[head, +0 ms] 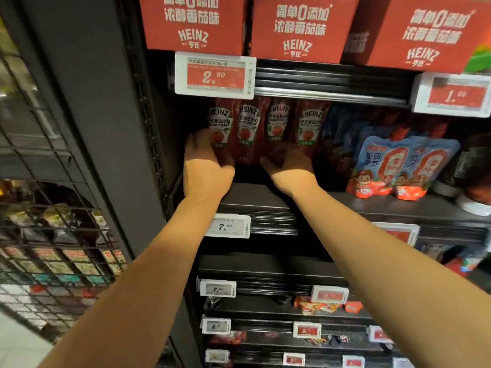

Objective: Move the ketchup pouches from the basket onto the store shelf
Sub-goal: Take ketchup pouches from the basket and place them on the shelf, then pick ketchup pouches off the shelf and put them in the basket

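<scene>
- The left hand (pixel 206 162) was reaching onto the shelf (pixel 255 197) and its fingers lay against the lower part of the leftmost ketchup pouch (pixel 220 126); they looked rather straight, pressing and not clenched.
- The right hand (pixel 288 166) was at the foot of the third pouch (pixel 277 123). Its fingers went behind the pouches, so I could not tell if they gripped one or only pushed.
- The row of ketchup pouches (pixel 263 128) stood directly in front of both hands and a little above them, four side by side, long axis upright, touching each other.
- The left hand was at the left end of the row, the right hand toward its right part, so the row was between them; I judged the coming move was to square it up.
- The pouches were dark red with a white Heinz label and a tomato picture, soft and a little leaning.
- The basket was not in view.
- Just right stood blue pouches (pixel 403 166), and above hung a price tag (pixel 215 75).
</scene>
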